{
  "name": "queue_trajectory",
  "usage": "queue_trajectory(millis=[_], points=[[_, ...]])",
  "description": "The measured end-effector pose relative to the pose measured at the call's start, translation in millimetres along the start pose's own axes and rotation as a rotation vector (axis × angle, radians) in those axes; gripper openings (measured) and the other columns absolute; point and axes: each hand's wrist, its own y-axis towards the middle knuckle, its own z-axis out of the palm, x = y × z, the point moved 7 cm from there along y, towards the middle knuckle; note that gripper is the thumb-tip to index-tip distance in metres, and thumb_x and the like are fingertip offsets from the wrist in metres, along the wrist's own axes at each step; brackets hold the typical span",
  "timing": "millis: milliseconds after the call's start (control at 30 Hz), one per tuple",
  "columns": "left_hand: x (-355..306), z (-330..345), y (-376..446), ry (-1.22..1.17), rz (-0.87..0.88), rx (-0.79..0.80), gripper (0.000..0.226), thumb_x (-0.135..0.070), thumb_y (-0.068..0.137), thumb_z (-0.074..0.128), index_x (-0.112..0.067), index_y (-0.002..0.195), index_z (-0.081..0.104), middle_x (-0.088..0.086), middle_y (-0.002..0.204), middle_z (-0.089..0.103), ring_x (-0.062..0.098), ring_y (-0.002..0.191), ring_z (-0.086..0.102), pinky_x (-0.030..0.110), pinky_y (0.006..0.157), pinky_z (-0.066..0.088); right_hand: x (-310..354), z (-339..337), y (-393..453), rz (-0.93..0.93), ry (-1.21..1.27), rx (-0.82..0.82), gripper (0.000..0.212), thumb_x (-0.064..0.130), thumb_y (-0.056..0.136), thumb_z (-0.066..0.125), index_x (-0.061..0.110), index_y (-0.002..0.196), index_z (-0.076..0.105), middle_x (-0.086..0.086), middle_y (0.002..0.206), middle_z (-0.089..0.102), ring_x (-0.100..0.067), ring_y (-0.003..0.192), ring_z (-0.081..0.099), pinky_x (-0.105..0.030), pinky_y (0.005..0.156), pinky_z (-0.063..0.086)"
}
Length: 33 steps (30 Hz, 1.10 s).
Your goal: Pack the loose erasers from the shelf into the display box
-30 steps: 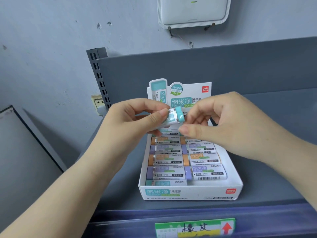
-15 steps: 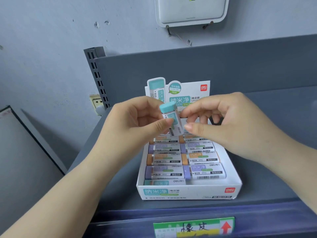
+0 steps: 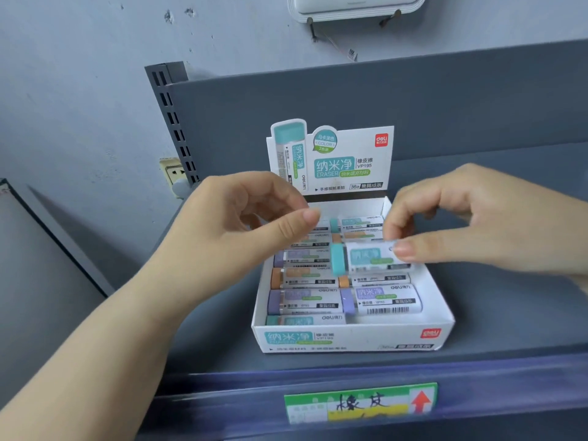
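Note:
A white display box stands on the grey shelf, with an upright printed header card at its back. Several sleeved erasers with purple, orange and teal ends lie in rows inside it. My right hand pinches a teal-ended eraser by its white sleeve, holding it level just above the box's right column. My left hand hovers over the box's left side, fingers curled apart and holding nothing. Both hands hide part of the back rows.
The shelf's grey back panel rises behind the box. A slotted upright and a wall socket are at the left. A green price label sits on the shelf's front rail. A white device hangs on the wall above.
The teal eraser passed from both hands to my right hand alone, turned from upright to level and came down over the box. My left hand let go and drew left.

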Motion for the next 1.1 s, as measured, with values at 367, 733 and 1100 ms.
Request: queue_trajectory(millis=[367,733,1100], points=[[-2.4,9.6,-2.4,0.385,0.079,0.02,0.008,-0.028,0.072,0.073,-0.027,0.073,0.065,-0.015,0.068,0.063,0.002,0.076,0.056,0.004,0.065,0.039,10.7,7.4,-7.2,-0.065,-0.157,0.125,0.029,0.059,0.057,0.057,0.033,0.062,0.069,0.017,0.08,0.064,0.002,0.09,0.058,-0.006,0.075,0.035],[-2.2,16.1,-2.7,0.418,0.086,0.057,0.003,-0.023,0.075,0.069,-0.024,0.076,0.066,-0.012,0.071,0.063,0.007,0.084,0.053,0.006,0.066,0.04,15.8,16.7,-2.1,-0.05,-0.24,0.132,0.029,0.062,0.055,0.059,0.042,0.075,0.069,0.017,0.085,0.062,0.001,0.089,0.056,-0.015,0.075,0.039],[-2.0,18.3,-3.0,0.42,0.094,0.059,0.002,-0.025,0.076,0.064,-0.025,0.075,0.066,-0.013,0.068,0.061,0.009,0.08,0.054,0.014,0.066,0.041,19.9,31.2,2.4,-0.06,-0.228,0.194,0.013,0.045,0.063,0.064,0.043,0.075,0.069,0.004,0.06,0.061,-0.013,0.06,0.057,-0.034,0.064,0.048]])
